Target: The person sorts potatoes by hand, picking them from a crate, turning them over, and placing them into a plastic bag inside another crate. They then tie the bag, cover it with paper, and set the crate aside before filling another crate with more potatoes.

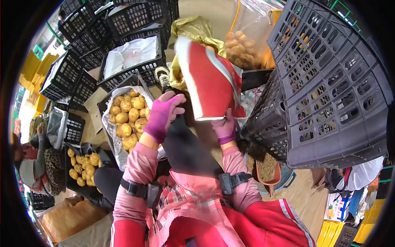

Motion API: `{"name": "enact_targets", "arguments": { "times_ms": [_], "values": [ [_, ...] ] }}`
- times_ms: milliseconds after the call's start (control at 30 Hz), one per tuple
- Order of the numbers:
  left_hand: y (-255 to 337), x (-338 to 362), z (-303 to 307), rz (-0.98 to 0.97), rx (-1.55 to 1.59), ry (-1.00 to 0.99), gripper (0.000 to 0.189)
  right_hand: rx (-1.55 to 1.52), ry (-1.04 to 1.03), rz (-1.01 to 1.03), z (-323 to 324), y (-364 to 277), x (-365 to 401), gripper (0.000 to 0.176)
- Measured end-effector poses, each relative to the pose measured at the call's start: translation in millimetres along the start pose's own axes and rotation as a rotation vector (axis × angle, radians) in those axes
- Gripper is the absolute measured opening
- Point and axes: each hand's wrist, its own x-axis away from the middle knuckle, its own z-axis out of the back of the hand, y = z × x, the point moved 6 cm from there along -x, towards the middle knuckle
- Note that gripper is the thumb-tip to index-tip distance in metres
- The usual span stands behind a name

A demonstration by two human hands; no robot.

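Note:
My right hand (225,126), in a purple fingerless glove, grips the lower edge of a red sheet with a white border and grey-white stripe (214,84). The sheet stands up in front of me, its upper left part blurred. My left hand (165,113), also gloved in purple, is raised to the left of the sheet with its fingers apart and nothing in them. Just beyond that hand, a paper-lined crate (108,142) holds potatoes (127,115). Behind the sheet, a yellow-green bag (191,26) is partly hidden.
Tall black plastic crates (329,94) stand close on my right. More crates (135,20) are stacked at the back left. A clear bag of potatoes (242,47) stands ahead. Low on the right is a red scoop (269,171). Another person (41,164) sits at left.

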Motion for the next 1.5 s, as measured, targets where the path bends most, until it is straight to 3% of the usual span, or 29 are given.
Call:
{"name": "enact_targets", "arguments": {
  "times_ms": [33,67,167,200,267,300,367,433,567,700,767,833,867,900,967,1067,1167,1200,1267,1300,1367,1433,1467,1500],
  "values": [
    [6.3,-3.9,-14.3,0.051,-0.084,0.026,0.032,-0.111,-0.133,-0.090,18.3,-2.5,-3.1,0.040],
    [6.5,-14.4,-25.8,0.014,-0.049,0.011,0.033,-0.024,0.082,0.076,13.2,-5.4,1.5,0.037],
    [-14.7,-67.1,-47.1,-0.096,0.161,-0.086,0.044,-0.009,0.143,0.086,9.6,-10.4,4.2,0.035],
    [-5.2,-72.0,-54.5,-0.207,0.079,-0.082,0.048,-0.025,0.168,0.098,14.4,-13.5,6.5,0.035],
    [4.0,-92.1,-65.2,-0.143,-0.234,-0.006,0.060,-0.058,0.216,0.128,23.1,-19.2,10.9,0.036],
    [18.6,-98.9,-68.6,-0.275,-0.762,0.093,0.060,-0.034,0.390,0.222,27.3,-20.6,16.0,0.037],
    [11.1,-114.9,-84.8,-0.357,-0.775,-0.039,0.056,0.018,0.734,0.403,14.3,-19.4,28.9,0.040],
    [6.4,-116.6,-103.3,-0.474,-0.740,0.057,0.046,0.073,0.705,0.311,0.2,-17.1,30.8,0.046],
    [-16.8,-129.2,-146.4,-0.372,-0.701,-0.026,0.054,0.222,0.648,0.080,-1.0,-15.4,35.9,0.054],
    [-53.7,-144.1,-179.6,-0.280,-0.619,-0.047,0.059,0.474,0.432,-0.116,-17.1,-8.4,48.9,0.048],
    [-90.7,-161.5,-189.8,-0.272,-0.483,-0.025,0.057,0.116,-0.013,-0.210,-35.7,1.4,43.2,0.046],
    [-114.5,-171.1,-202.2,-0.233,-0.417,-0.031,0.057,0.508,0.503,-0.105,-53.7,-11.5,77.2,0.044],
    [-121.3,-173.2,-209.9,-0.205,-0.419,-0.045,0.058,0.458,0.435,-0.109,-57.2,-11.4,79.4,0.043],
    [-128.0,-174.2,-217.3,-0.175,-0.420,-0.059,0.059,0.769,0.387,-0.044,-61.4,-17.1,82.9,0.043],
    [-125.8,-162.6,-240.0,0.172,-0.155,-0.367,0.068,1.305,0.295,0.071,-70.5,-21.8,89.3,0.042],
    [-148.8,-185.1,-263.2,-0.091,-0.677,-0.182,0.065,1.803,0.320,0.194,-58.2,-22.9,103.6,0.038],
    [-116.5,-167.7,-246.2,-0.039,-0.547,-0.261,0.055,2.387,0.133,0.328,9.1,-41.4,127.3,0.039],
    [-115.2,-168.8,-242.5,-0.123,-0.788,-0.315,0.050,1.611,0.688,-0.008,-0.5,-41.9,117.4,0.042],
    [-49.3,-126.8,-190.9,-0.147,-0.725,-0.287,0.048,1.747,0.735,0.165,-61.6,-24.3,104.4,0.043],
    [-45.6,-119.7,-170.4,-0.277,-0.768,-0.194,0.052,2.025,0.787,0.278,-35.8,-35.7,113.4,0.041],
    [-6.8,-76.4,-110.2,-0.489,-0.699,-0.039,0.053,2.408,0.355,0.617,-109.3,-23.6,78.0,0.045],
    [22.2,-16.5,-34.7,-0.696,-0.449,0.127,0.050,2.394,0.282,0.806,-146.1,-18.9,39.3,0.055],
    [11.0,-5.3,-1.7,-0.537,-0.280,0.066,0.043,2.322,0.400,0.805,-145.5,-26.7,16.5,0.055],
    [-2.8,19.5,35.4,-0.365,-0.310,0.231,0.040,2.286,0.504,0.757,-145.2,-31.8,-6.1,0.058]
  ]
}}
